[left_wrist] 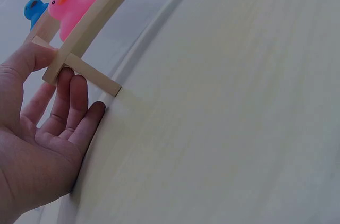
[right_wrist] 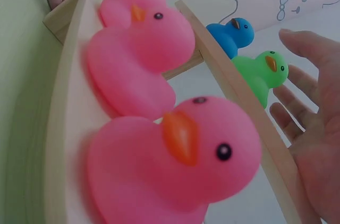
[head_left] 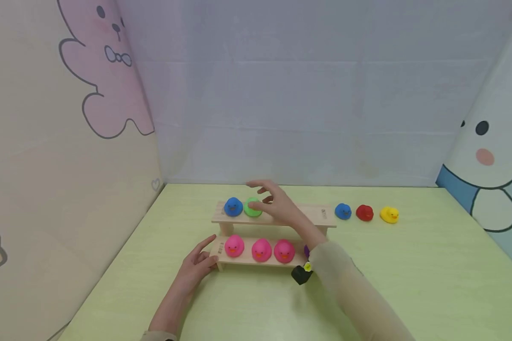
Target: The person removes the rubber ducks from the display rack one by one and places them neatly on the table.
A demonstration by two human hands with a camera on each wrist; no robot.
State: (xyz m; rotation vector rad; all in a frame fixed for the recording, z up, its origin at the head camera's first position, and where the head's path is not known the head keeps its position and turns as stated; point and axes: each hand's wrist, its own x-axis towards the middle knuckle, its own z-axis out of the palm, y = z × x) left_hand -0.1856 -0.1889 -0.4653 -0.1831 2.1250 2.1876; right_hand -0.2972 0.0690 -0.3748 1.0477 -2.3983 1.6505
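Observation:
A wooden two-step rack (head_left: 256, 260) bears rubber ducks on both steps. My left hand (head_left: 195, 267) grips the left end of its lower step, thumb on top and fingers curled beneath, as the left wrist view shows. At the upper step, my right hand (head_left: 281, 206) is beside the green duck (right_wrist: 263, 72), with thumb and fingers spread apart around nothing. Left of the green duck sits a blue duck (head_left: 233, 207). Three pink ducks (head_left: 261, 250) stand along the lower step. Further right there, a purple duck (head_left: 306, 251) is mostly hidden by my right wrist.
On the table right of the rack, a second blue duck (head_left: 343, 211), a red duck (head_left: 364, 213) and a yellow duck (head_left: 389, 215) stand in a row. A black wrist camera (head_left: 300, 274) hangs by my right sleeve. Cloth walls (head_left: 315, 118) enclose the table.

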